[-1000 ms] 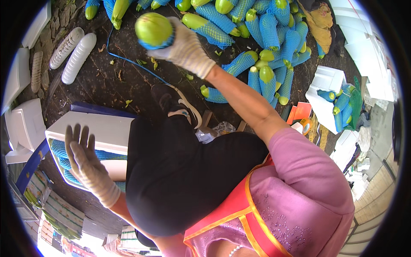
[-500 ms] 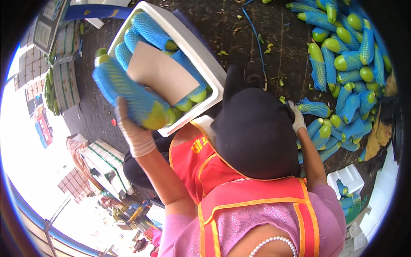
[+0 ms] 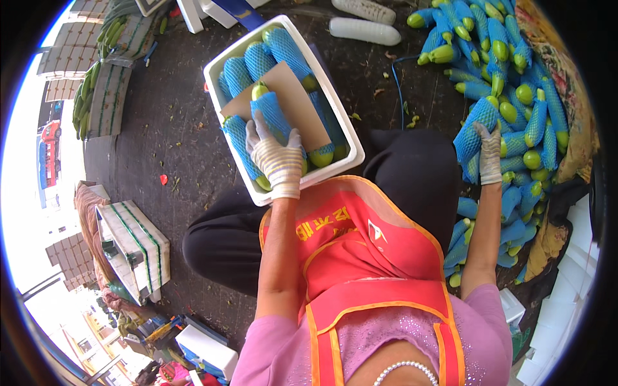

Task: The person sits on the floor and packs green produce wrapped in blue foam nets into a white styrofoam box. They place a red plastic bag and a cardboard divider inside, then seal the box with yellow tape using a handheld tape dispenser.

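Both my hands wear pale knitted gloves. In the white foam box (image 3: 353, 154) at the upper middle, a light green squash in a blue foam net (image 3: 273, 116) lies on a brown cardboard sheet (image 3: 302, 106). The fingers of my left hand (image 3: 277, 157) are around its near end. Another netted squash (image 3: 243, 145) lies along the box's left wall, beside that hand. More netted squashes (image 3: 283, 48) lie partly under the cardboard. Over at the right, my right hand (image 3: 489, 148) grips a netted squash (image 3: 473, 132) at the pile's edge.
A large pile of netted squashes (image 3: 515, 103) spreads over the dark floor (image 3: 193, 109) at the right. White sleeve-like rolls (image 3: 365, 31) lie at the top. At the left stand a strapped white box (image 3: 138, 244) and cartons (image 3: 67, 55). A blue cord (image 3: 403, 96) runs between box and pile.
My left hand has brought its squash from over the box's left side onto the cardboard inside. The right hand has moved forward and taken hold of a squash. The view has shifted.
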A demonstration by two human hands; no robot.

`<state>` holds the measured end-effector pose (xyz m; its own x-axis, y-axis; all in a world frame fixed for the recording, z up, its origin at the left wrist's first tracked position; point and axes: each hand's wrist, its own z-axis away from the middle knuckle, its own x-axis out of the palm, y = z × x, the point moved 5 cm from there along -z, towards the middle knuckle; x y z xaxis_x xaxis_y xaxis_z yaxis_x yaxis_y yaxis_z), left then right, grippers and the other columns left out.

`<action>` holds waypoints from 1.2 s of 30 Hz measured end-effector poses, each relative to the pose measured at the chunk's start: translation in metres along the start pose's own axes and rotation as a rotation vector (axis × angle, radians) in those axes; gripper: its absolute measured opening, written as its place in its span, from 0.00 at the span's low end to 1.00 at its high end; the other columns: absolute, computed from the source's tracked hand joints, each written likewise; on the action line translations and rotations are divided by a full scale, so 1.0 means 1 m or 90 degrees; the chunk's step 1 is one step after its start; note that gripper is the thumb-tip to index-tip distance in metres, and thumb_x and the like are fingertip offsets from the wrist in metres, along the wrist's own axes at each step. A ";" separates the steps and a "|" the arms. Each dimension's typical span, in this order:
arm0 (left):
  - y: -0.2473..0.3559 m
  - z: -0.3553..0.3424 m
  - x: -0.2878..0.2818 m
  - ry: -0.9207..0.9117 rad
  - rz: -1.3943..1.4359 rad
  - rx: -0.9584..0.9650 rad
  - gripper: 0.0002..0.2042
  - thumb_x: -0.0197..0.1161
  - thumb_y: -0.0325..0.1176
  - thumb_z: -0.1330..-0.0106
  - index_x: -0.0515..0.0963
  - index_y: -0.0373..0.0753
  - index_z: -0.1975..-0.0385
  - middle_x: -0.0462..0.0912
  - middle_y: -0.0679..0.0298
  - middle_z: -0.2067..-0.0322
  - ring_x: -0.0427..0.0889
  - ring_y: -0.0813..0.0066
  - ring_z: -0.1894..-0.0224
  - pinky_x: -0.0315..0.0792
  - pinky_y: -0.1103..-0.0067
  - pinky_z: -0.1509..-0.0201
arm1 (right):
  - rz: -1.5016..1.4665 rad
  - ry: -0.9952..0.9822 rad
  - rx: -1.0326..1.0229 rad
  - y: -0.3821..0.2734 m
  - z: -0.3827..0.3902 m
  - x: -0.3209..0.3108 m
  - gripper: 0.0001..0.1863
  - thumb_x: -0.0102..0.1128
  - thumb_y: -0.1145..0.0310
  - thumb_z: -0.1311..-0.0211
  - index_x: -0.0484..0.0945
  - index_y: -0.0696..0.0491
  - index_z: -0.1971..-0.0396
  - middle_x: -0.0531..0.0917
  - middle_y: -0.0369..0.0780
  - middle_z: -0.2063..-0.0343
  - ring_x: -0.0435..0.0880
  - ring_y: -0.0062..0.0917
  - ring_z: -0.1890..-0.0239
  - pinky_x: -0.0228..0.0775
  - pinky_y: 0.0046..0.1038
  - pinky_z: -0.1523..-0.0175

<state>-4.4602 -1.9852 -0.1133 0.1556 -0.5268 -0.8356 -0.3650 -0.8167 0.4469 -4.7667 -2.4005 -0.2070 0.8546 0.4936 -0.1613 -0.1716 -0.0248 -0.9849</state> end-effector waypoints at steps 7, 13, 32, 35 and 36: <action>-0.026 -0.014 -0.048 0.047 0.244 -0.021 0.35 0.71 0.27 0.42 0.66 0.38 0.32 0.68 0.46 0.36 0.68 0.47 0.33 0.63 0.62 0.29 | -0.308 -0.139 -0.146 -0.270 -0.016 0.073 0.33 0.68 0.53 0.39 0.72 0.56 0.39 0.84 0.44 0.55 0.88 0.29 0.58 0.84 0.34 0.50; -0.104 -0.015 -0.052 0.055 0.598 -0.253 0.23 0.64 0.20 0.34 0.73 0.35 0.38 0.77 0.60 0.44 0.76 0.72 0.43 0.70 0.74 0.36 | -0.319 -0.300 0.012 -0.312 0.042 0.177 0.34 0.69 0.44 0.41 0.76 0.55 0.45 0.85 0.39 0.62 0.87 0.24 0.66 0.83 0.26 0.59; -0.208 0.023 0.009 -0.025 0.659 -0.467 0.25 0.66 0.22 0.33 0.71 0.30 0.36 0.76 0.53 0.38 0.75 0.66 0.39 0.69 0.73 0.34 | 0.465 -0.227 -0.263 -0.120 0.102 0.357 0.34 0.71 0.50 0.43 0.76 0.60 0.44 0.80 0.51 0.50 0.80 0.46 0.48 0.73 0.42 0.41; -0.218 0.025 0.009 -0.021 0.679 -0.491 0.24 0.65 0.22 0.32 0.71 0.31 0.36 0.76 0.54 0.39 0.77 0.67 0.41 0.71 0.74 0.36 | 0.295 -0.217 -0.215 -0.137 0.081 0.341 0.30 0.74 0.57 0.44 0.77 0.56 0.45 0.79 0.51 0.50 0.80 0.48 0.48 0.74 0.42 0.43; -0.219 0.023 0.004 -0.024 0.691 -0.498 0.23 0.65 0.22 0.32 0.71 0.31 0.37 0.77 0.55 0.40 0.77 0.68 0.43 0.72 0.74 0.38 | 0.260 -0.178 -0.231 -0.151 0.074 0.332 0.26 0.73 0.62 0.42 0.78 0.56 0.46 0.79 0.49 0.51 0.82 0.42 0.50 0.77 0.39 0.47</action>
<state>-4.4008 -1.8035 -0.2222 0.0939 -0.9941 0.0544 0.3328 0.0829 0.9394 -4.4939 -2.1686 -0.1075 0.5854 0.5898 -0.5563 -0.2386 -0.5304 -0.8135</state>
